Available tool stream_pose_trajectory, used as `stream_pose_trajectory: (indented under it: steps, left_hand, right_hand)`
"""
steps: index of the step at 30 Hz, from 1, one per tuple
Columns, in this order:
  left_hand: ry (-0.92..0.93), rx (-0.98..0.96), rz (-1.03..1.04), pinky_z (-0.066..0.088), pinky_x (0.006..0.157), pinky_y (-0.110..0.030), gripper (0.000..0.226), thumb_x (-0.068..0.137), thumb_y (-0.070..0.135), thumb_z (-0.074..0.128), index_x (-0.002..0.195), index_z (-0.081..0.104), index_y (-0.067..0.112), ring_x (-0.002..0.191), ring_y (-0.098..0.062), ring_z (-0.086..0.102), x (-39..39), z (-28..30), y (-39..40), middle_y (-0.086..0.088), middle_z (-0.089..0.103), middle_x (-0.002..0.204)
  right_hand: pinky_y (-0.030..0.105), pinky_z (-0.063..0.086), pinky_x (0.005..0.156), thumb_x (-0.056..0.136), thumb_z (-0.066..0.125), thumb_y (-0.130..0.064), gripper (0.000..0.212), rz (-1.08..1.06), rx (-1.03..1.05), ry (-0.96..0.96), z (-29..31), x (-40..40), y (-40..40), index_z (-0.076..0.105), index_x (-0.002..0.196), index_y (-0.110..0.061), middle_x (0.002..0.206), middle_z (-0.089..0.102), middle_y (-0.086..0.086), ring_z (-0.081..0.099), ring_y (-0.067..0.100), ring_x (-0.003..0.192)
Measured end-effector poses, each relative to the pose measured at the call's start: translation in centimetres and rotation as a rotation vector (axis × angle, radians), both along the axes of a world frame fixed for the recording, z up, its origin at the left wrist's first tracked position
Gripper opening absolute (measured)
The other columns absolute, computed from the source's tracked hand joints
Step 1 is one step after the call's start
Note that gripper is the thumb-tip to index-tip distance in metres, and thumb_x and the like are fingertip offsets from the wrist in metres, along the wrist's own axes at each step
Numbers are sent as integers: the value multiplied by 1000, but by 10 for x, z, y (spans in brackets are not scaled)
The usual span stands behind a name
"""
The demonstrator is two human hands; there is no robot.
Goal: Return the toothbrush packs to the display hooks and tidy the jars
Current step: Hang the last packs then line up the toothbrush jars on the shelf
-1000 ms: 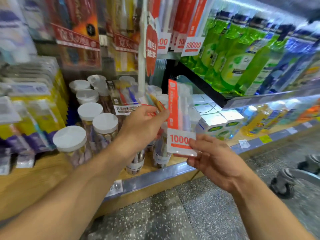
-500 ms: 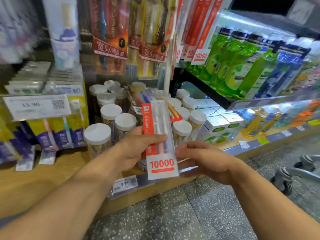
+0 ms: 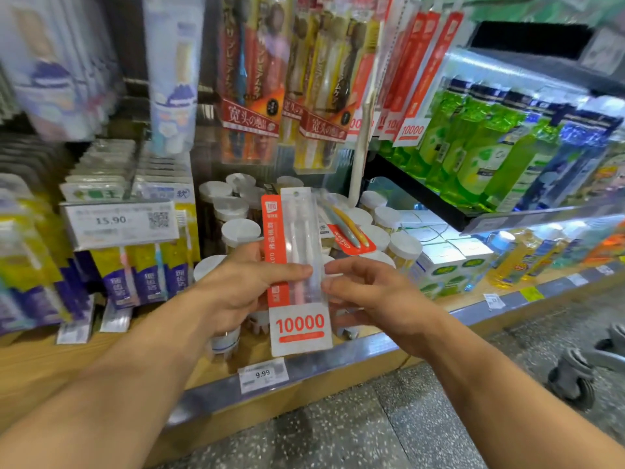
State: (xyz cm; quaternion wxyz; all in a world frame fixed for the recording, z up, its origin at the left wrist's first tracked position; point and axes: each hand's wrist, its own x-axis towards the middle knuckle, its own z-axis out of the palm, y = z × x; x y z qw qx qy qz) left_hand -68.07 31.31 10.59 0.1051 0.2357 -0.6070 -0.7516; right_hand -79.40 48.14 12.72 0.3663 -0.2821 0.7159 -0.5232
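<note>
- Toothbrush pack (image 3: 297, 265), head view: an upright clear blister pack with an orange strip down its left side and a white "10000" panel at its bottom. It is held in front of the shelf, above the shelf edge rail (image 3: 338, 362) and in front of the jars (image 3: 240, 231).
- Left hand (image 3: 243, 286), head view: thumb lies across the front of the pack at mid-height and the fingers curl behind it, a closed pinch that carries the pack.
- Right hand (image 3: 368, 292), head view: fingertips meet the right edge of the pack at the same height. The fingers are lightly bent; whether they pinch the edge or only steady it cannot be told.
- Judged purpose of the hold: a two-sided grip at mid-height keeps the flat pack from twisting and leaves the top free for a hook.
- Orientation: long axis is near vertical; the hang hole is at the top, the price panel at the bottom, printed face toward the camera.
- Matching hung packs (image 3: 422, 69) with "10000" panels hang above and to the right, the likely destination.
- Second loose pack (image 3: 348, 231), head view: lies tilted across the jar lids behind the held pack, not yet hung.
- Price tag (image 3: 263, 374) reading 9.99 sits on the rail below the pack.
</note>
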Motion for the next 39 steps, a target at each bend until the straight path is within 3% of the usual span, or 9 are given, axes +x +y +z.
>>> stream_pose_trajectory:
  steps: [2,7,11,15,21,26,30,34,39]
  left_hand:
    - [1,-2,-8,59,91,-49,41,80,7,79,119,68,15,98,-31,76,7,1,-3,-11,79,105]
    - [11,-1,-5,61,88,-48,51,73,10,80,121,66,14,98,-32,76,22,4,-13,-13,78,107]
    - [26,-3,78,60,91,-49,44,80,10,80,122,67,16,98,-28,77,20,10,-17,-8,79,106]
    - [40,-19,167,61,77,-38,36,86,12,77,120,67,20,90,-21,78,22,15,-22,-3,80,101]
    - [43,-24,206,57,56,-24,21,94,13,69,108,64,29,77,-14,74,29,14,-25,-1,76,97]
    - [48,-16,200,58,71,-32,31,95,13,67,123,64,25,92,-22,74,30,16,-25,-5,77,106]
    - [29,-21,193,60,77,-35,36,94,15,70,129,64,24,95,-24,75,31,16,-24,-6,77,109]
    - [29,0,200,60,80,-40,36,95,15,68,129,63,25,96,-27,75,30,17,-25,-7,77,109]
    - [18,53,210,61,77,-42,29,96,15,66,123,65,24,89,-28,75,27,18,-23,-8,78,101]
  right_hand:
    - [35,61,66,89,76,-13,28,31,-10,22,0,7,-9,64,114,-6,95,77,14,77,24,83]
    - [59,58,90,91,74,-14,19,24,25,65,0,19,-26,68,108,-7,100,77,20,76,36,93]
    - [35,59,57,97,66,-29,22,-167,14,52,8,9,-35,72,103,-9,95,77,14,74,26,74]
    - [33,51,69,88,71,-32,14,-438,91,551,-1,-16,-54,71,96,-20,89,71,-1,67,20,84]
    - [41,45,94,82,63,-66,66,-386,397,908,-19,-29,-101,65,115,-9,115,63,15,55,37,112]
    - [43,51,94,83,59,-70,68,-432,503,793,-11,-33,-124,67,110,-9,111,68,15,62,37,108]
    - [42,60,84,54,78,-64,64,-396,471,572,-1,-31,-127,71,96,-15,91,72,5,69,27,89]
    - [45,63,78,21,93,-61,89,-397,351,291,-17,-48,-130,73,94,-16,92,76,7,75,28,84]
    - [39,61,74,64,89,-42,49,-436,345,299,-6,-46,-122,71,96,-10,94,73,12,69,26,82]
